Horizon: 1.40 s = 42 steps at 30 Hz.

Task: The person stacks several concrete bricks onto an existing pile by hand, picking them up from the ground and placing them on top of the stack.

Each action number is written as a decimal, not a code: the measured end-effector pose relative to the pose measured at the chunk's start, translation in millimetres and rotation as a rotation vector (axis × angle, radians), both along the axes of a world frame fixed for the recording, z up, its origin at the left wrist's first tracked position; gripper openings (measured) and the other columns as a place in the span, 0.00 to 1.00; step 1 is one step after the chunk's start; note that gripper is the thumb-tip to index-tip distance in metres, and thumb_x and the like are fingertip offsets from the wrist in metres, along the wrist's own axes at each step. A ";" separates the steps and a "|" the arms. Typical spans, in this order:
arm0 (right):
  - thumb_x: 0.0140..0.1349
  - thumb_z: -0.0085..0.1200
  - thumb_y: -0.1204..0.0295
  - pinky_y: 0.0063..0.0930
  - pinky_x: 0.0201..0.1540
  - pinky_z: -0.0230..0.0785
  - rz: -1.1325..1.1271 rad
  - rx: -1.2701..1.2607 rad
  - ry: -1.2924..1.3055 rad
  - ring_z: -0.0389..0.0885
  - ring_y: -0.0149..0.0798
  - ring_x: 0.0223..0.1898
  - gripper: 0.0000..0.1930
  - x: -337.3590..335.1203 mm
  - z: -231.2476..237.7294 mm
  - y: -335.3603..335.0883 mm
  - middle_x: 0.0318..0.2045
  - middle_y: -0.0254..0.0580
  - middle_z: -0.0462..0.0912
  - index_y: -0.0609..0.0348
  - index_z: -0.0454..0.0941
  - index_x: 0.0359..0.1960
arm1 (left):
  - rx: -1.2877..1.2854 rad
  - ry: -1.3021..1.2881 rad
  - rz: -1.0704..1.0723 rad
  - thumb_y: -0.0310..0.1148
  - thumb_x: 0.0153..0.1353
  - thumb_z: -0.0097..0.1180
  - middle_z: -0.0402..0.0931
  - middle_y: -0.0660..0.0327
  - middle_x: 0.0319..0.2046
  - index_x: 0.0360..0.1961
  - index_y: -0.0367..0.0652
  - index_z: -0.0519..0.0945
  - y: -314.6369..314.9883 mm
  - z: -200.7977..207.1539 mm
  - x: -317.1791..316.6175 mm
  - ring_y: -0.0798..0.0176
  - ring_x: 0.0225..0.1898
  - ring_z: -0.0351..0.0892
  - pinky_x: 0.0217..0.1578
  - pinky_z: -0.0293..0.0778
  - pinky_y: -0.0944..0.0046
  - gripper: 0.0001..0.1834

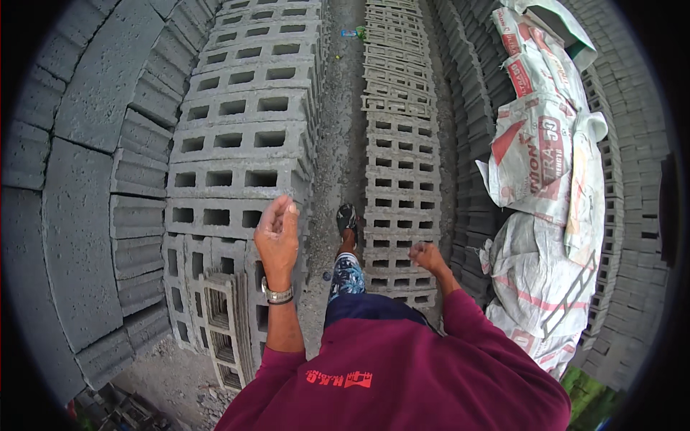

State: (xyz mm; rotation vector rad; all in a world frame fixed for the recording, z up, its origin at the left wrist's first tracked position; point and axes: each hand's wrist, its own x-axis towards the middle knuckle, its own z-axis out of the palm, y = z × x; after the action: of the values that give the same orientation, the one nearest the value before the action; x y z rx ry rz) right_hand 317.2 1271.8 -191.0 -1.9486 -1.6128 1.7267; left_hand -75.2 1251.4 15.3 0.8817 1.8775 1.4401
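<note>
My left hand (277, 233), with a wristwatch (277, 291) on its wrist, is raised over the edge of a long stack of grey hollow concrete blocks (241, 161). Its fingers are curled together and I see nothing in them. Lower on the right, my right hand (429, 257) is closed in a loose fist above a row of hollow blocks (402, 184). Nothing shows in that fist either. Both hands appear apart from the blocks.
A narrow gravel path (336, 122) runs between the stacks, with my shoe (346, 219) on it. White sacks (539, 266) are heaped on the right. Large blocks (86, 237) rise on the left. Thin block-shaped frames (219, 316) lean near the stack's front. A small bottle (352, 33) lies far ahead.
</note>
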 end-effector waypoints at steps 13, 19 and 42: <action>0.58 0.60 0.66 0.30 0.35 0.76 -0.223 0.080 -0.095 0.85 0.36 0.28 0.18 -25.5 111.2 153.0 0.27 0.49 0.86 0.72 0.84 0.40 | -0.016 -0.215 -0.229 0.32 0.67 0.60 0.83 0.56 0.39 0.52 0.31 0.79 152.4 5.4 -15.5 0.68 0.39 0.83 0.40 0.78 0.69 0.17; 0.63 0.60 0.64 0.27 0.39 0.74 -0.245 0.169 0.037 0.83 0.33 0.31 0.21 -47.2 128.6 212.3 0.32 0.45 0.86 0.76 0.80 0.46 | -0.227 -0.237 -0.243 0.34 0.67 0.59 0.84 0.57 0.39 0.51 0.31 0.79 126.9 -8.1 1.5 0.67 0.39 0.84 0.40 0.77 0.69 0.18; 0.63 0.60 0.64 0.27 0.38 0.73 -0.603 0.120 0.522 0.82 0.31 0.32 0.19 -58.8 21.4 657.9 0.35 0.44 0.86 0.68 0.79 0.49 | -0.673 -0.096 -0.421 0.36 0.67 0.58 0.83 0.62 0.37 0.50 0.34 0.80 437.1 -126.2 137.6 0.72 0.37 0.80 0.40 0.76 0.68 0.17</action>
State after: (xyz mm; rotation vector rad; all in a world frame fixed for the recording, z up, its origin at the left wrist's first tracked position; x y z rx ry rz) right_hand 258.5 1929.7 -169.5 -1.5216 -0.8207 1.6329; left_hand 62.4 1688.5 -110.9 0.7791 1.7838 0.5296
